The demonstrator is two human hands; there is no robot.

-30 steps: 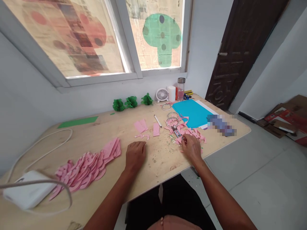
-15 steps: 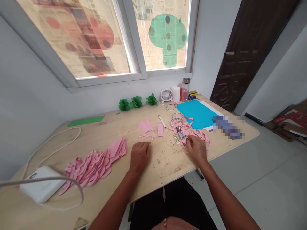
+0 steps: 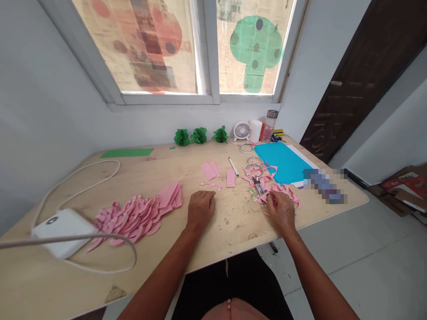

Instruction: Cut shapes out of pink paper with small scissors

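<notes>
"What's under your right hand (image 3: 282, 213)?"

"I can't tell. Its own fingers block me, and the near end of the grey tool (image 3: 259, 186) gets lost beside them."

"And the left hand (image 3: 201, 207)?"

"Its fingertips curl under, out of my sight."

"Anything unclear around the right one?"

"The crumbs (image 3: 247, 203) left of it are too small for me to sort. Right of it, a pixelated patch (image 3: 325, 186) masks something. Much farther right, my view cuts off the cardboard (image 3: 405, 189)."

"Left of the left hand?"

"The nearest cable (image 3: 66, 239) is blurred and runs off my left edge, hiding part of the white box (image 3: 68, 226)."
</notes>
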